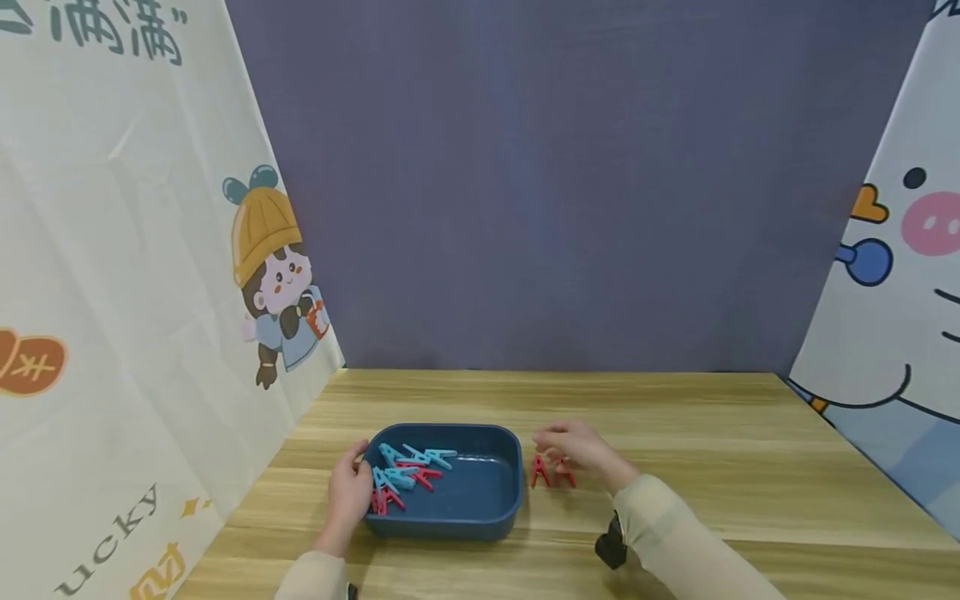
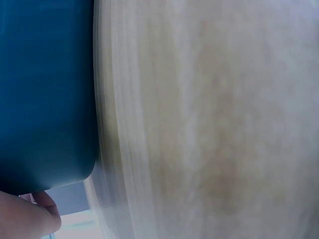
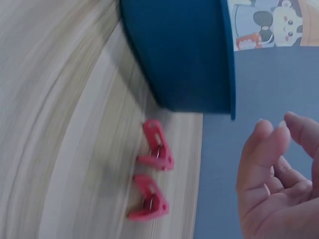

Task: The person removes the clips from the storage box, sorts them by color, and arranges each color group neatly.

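A dark blue plastic basin (image 1: 483, 492) stands on the wooden table, with several light blue clothespins (image 1: 400, 477) and red clothespins (image 1: 386, 500) heaped at its left end. My left hand (image 1: 351, 490) grips the basin's left end; in the left wrist view, part of that hand (image 2: 27, 216) shows against the basin's wall (image 2: 47, 109). Right of the basin, two red clothespins (image 1: 539, 471) stand side by side on the table. Just above them is my right hand (image 1: 577, 447), its fingers bent and nothing between them. The right wrist view shows the fingertips apart from both clothespins (image 3: 155, 147).
The wooden table (image 1: 712, 475) extends to the right and behind the basin. A plain dark cloth (image 1: 570, 183) hangs along the back edge. Printed cloths with cartoon figures stand at the left (image 1: 135, 275) and right sides.
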`<action>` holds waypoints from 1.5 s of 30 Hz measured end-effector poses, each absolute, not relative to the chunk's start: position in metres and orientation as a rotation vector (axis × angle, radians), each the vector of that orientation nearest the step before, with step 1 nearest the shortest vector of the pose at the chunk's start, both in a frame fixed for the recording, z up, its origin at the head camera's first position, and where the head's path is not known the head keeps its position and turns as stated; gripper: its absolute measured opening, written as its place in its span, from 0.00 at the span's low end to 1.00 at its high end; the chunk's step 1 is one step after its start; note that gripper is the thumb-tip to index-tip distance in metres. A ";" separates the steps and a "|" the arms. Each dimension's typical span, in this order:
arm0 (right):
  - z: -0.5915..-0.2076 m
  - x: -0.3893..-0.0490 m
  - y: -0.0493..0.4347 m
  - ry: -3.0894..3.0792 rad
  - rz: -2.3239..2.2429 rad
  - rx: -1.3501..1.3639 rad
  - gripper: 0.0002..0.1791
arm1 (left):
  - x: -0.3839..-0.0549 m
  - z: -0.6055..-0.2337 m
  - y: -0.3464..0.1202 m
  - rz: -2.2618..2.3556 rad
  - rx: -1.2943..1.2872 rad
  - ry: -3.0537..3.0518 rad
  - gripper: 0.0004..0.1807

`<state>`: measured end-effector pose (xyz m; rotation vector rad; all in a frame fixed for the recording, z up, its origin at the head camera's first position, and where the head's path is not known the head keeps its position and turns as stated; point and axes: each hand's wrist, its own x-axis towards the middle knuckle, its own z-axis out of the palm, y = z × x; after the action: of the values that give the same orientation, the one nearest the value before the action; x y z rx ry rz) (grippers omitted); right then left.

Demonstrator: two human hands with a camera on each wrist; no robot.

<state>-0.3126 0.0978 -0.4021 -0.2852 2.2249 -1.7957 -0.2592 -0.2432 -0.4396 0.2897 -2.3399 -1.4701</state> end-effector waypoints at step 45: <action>-0.386 -0.308 0.030 2.146 -1.699 -0.460 0.23 | -0.262 -0.443 -0.242 -1.424 0.274 -2.296 0.21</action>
<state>-0.3078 0.0295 -0.3865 -0.4603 2.1460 -1.6985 -0.2617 -0.2418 -0.4429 0.2737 -2.2964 -1.4240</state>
